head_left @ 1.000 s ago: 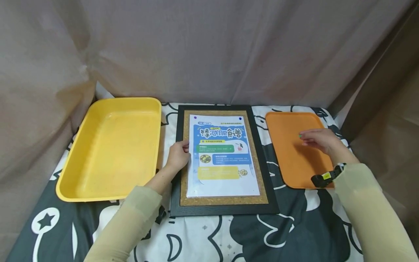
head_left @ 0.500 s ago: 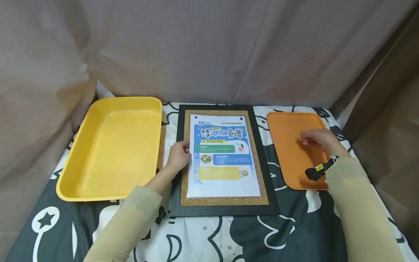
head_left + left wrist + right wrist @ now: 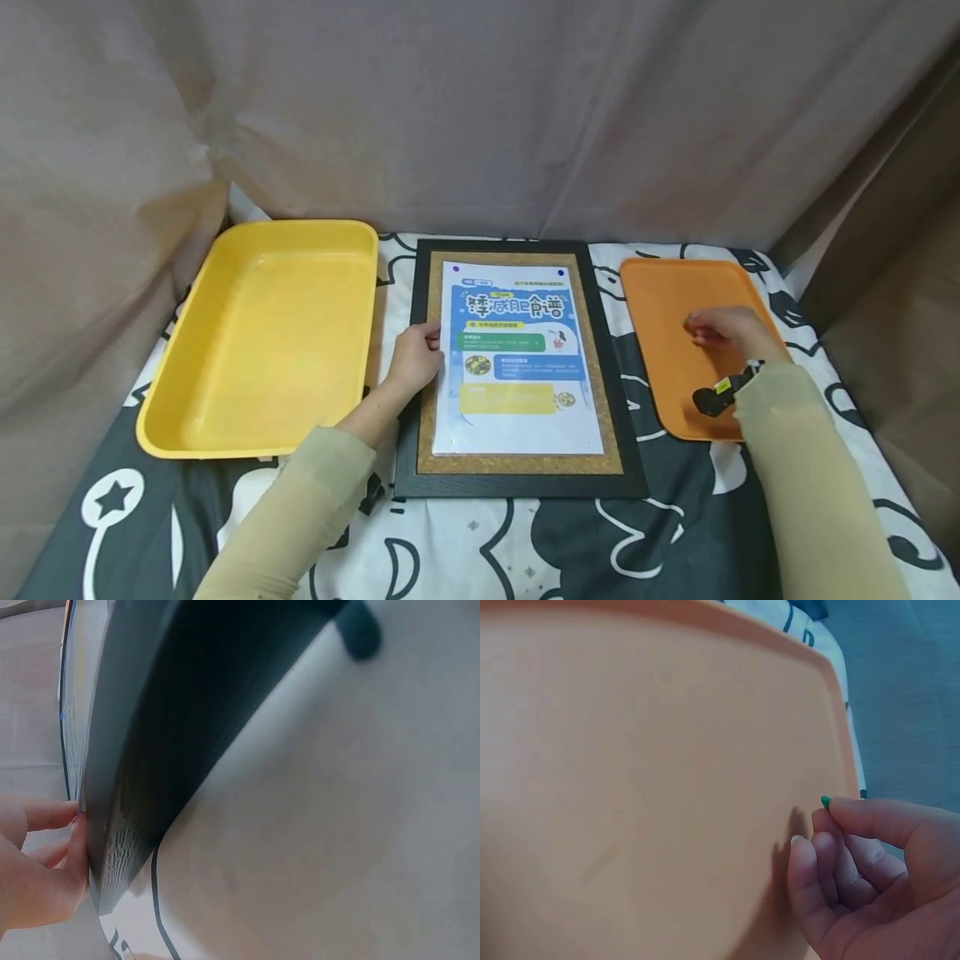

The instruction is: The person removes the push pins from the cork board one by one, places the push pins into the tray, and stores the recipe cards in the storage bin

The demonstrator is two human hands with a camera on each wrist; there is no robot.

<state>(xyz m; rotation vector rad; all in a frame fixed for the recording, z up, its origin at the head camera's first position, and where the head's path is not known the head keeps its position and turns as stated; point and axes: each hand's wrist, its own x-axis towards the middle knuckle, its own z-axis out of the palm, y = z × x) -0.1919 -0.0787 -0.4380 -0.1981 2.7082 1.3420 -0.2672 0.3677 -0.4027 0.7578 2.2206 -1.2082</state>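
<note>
A printed sheet (image 3: 517, 358) lies on a cork board (image 3: 517, 464) in a black frame, with a purple tack (image 3: 456, 269) and a dark blue tack (image 3: 561, 273) at its top corners. My left hand (image 3: 415, 358) pinches the sheet's left edge between thumb and fingers; the left wrist view shows its fingertips beside the black frame (image 3: 124, 802). Over the orange tray (image 3: 667, 772), my right hand (image 3: 877, 877) pinches a small green thumbtack (image 3: 826, 802) between thumb and index finger. Its other fingers are curled. Most of the tack is hidden by the fingertips.
To the board's left stands a deep yellow tray (image 3: 258, 350). A black-and-white patterned cloth (image 3: 442, 550) covers the table. Grey-brown curtains (image 3: 465, 117) hang behind and at both sides.
The right forearm has swung slightly left while the hand stays above the orange tray, its wrist turning a little. The head view has shifted slightly. My left hand keeps its place on the sheet.
</note>
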